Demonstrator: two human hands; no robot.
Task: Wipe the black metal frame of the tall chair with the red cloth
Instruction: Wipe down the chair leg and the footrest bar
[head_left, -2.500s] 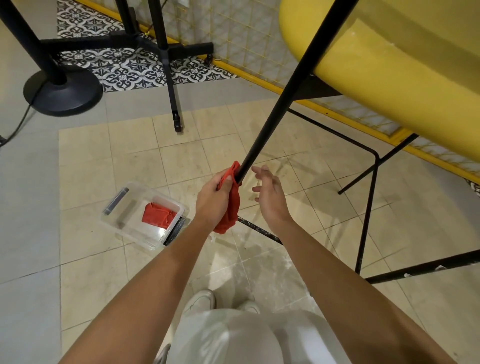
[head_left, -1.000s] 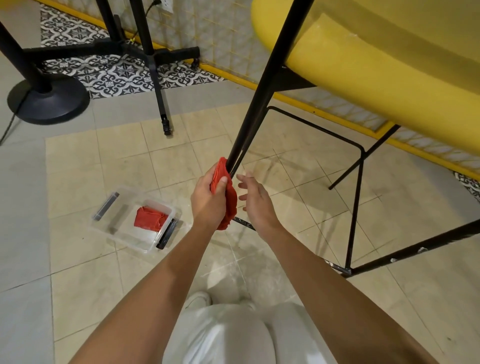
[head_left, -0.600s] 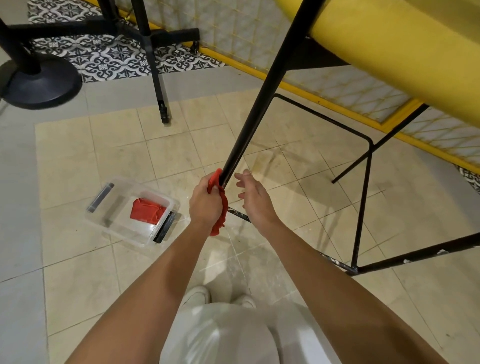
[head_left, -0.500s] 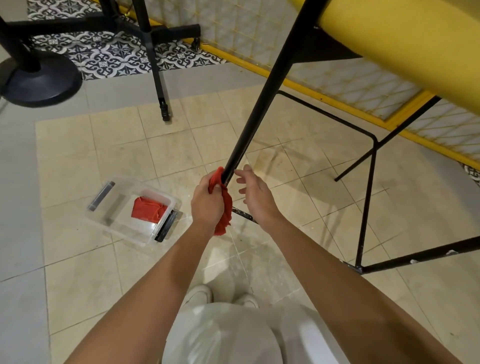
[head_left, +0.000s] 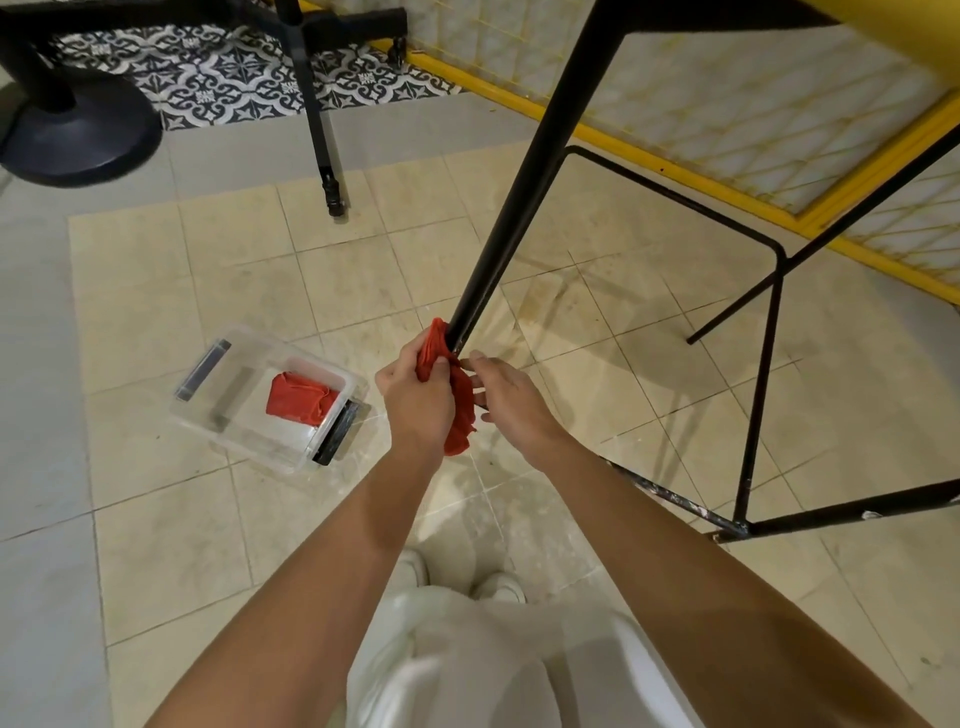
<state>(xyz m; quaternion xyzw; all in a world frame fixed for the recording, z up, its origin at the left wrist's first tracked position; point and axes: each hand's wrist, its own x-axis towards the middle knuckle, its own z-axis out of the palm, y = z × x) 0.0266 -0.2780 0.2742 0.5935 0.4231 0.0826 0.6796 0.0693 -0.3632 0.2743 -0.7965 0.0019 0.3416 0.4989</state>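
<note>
The tall chair's black metal frame (head_left: 524, 182) slants down from the yellow seat (head_left: 914, 31) at the top right to the middle of the view. My left hand (head_left: 415, 400) is shut on the red cloth (head_left: 457, 400), which is wrapped around the lower part of that front leg. My right hand (head_left: 511, 402) is right beside it, fingers touching the cloth and the leg. The chair's thin footrest bar (head_left: 763, 374) and low floor rails (head_left: 852, 506) lie to the right.
A clear plastic box (head_left: 265, 400) with another red cloth (head_left: 298, 400) lies on the tiled floor at the left. A black round stand base (head_left: 78, 135) and a black tripod leg (head_left: 324, 145) stand behind. A yellow-edged wall (head_left: 675, 176) runs at the back right. My shoes (head_left: 457, 577) are below.
My left hand with the red cloth has slid a little lower along the black leg. My right hand has closed in and now touches the cloth. The view has tilted down.
</note>
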